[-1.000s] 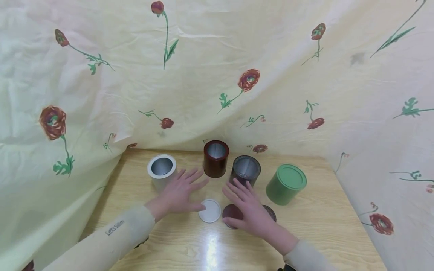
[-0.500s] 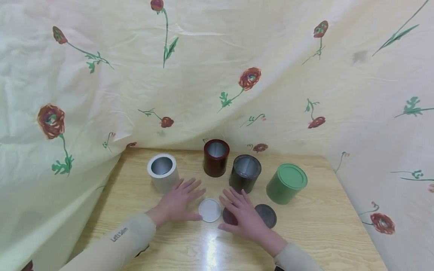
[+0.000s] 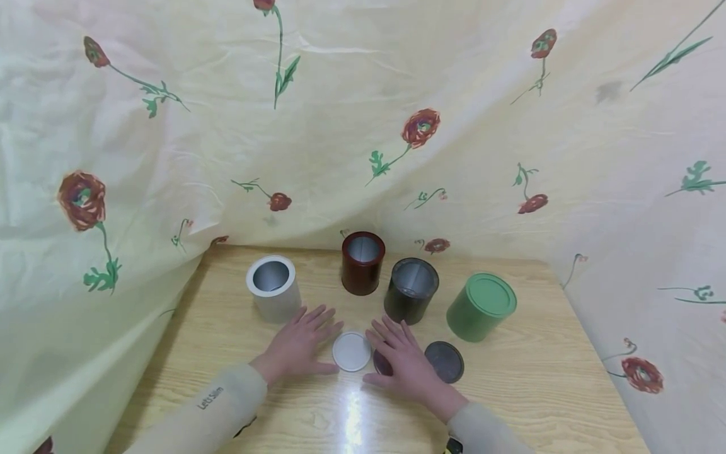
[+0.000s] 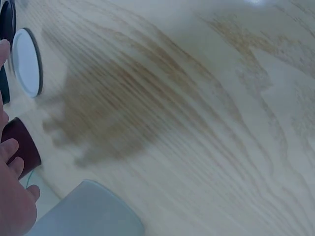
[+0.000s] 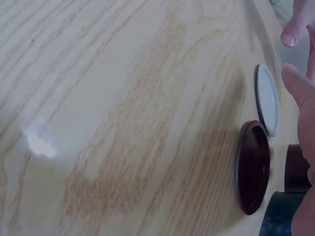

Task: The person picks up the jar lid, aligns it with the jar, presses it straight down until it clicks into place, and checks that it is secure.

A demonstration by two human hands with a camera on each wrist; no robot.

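Note:
Fingers spread, my left hand (image 3: 300,343) hovers low over the table in front of the white can (image 3: 278,302), its thumb near the white lid (image 3: 351,352). My right hand (image 3: 407,366), also with straight fingers, is above the dark red lid (image 3: 381,364) and hides part of it in the head view. In the right wrist view the dark red lid (image 5: 253,167) shows whole, below the hand. A black lid (image 3: 445,362) lies to the right of that hand. Neither hand holds anything.
Behind the lids stand an uncovered dark red can (image 3: 361,274) and an uncovered black can (image 3: 407,302). A green can (image 3: 479,312) with its lid on is at the right. A flowered cloth (image 3: 340,126) hangs around the wooden table (image 3: 317,416).
Both hands have drawn back slightly toward the person. The right hand has shifted left, uncovering the black lid and the front of the black can. The cans and lids keep their places.

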